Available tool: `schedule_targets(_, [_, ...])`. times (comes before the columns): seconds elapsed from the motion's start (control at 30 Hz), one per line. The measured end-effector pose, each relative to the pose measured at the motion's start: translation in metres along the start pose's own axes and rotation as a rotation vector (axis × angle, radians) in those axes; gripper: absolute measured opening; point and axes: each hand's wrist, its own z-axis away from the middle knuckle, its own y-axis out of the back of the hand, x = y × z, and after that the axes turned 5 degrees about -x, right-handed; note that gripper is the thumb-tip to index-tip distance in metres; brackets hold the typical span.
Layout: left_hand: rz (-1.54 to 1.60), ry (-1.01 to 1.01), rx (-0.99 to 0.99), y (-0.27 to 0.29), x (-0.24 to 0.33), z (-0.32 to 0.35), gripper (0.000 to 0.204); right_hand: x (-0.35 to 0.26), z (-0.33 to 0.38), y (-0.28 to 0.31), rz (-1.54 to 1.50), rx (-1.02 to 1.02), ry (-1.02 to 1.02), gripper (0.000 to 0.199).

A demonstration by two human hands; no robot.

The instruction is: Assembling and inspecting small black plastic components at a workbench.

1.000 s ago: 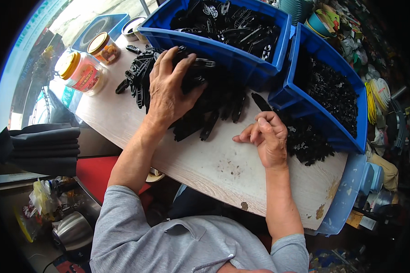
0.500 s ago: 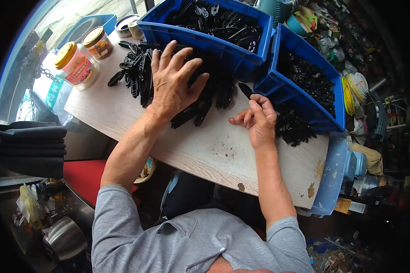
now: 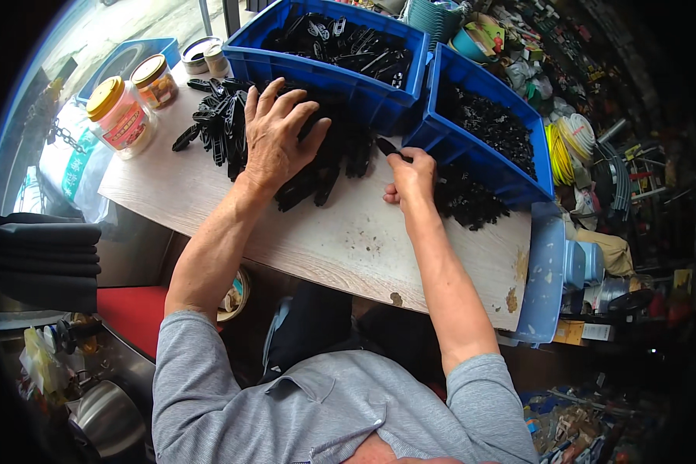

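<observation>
My left hand (image 3: pixel 280 139) rests with spread fingers on a heap of long, narrow black plastic pieces (image 3: pixel 223 127). Its palm side is hidden, but no piece shows in its grip. Farther right, my right hand (image 3: pixel 414 176) pinches one slim, pointed black plastic piece (image 3: pixel 386 147), whose tip sticks out past the thumb toward the heap. Beside that hand lies a pile of small black parts (image 3: pixel 469 199). A large blue bin (image 3: pixel 317 74) full of similar long pieces stands behind the heap. To its right, a second blue bin (image 3: pixel 510 175) holds small black parts.
The pale wooden table (image 3: pixel 340 267) has worn spots along its front edge. Two yellow-lidded jars (image 3: pixel 120 120) and round tins (image 3: pixel 201 58) stand at the far left. A translucent blue tub (image 3: pixel 540 290) sits beyond the right edge, near coiled yellow cable (image 3: pixel 558 155).
My right hand has rolled over so its back shows, still pinching the black piece. The left hand stays spread on the heap. The whole view has shifted slightly.
</observation>
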Motion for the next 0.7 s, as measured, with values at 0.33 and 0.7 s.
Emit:
schedule_targets(0.33, [0.380, -0.274, 0.054, 0.030, 0.056, -0.001, 0.027, 0.028, 0.042, 0.025, 0.074, -0.011, -0.017, 0.027])
schedule_targets(0.7, [0.535, 0.034, -0.715, -0.009, 0.123, 0.044, 0.014, 0.051, 0.090, 0.049, 0.118, -0.075, -0.040, 0.031])
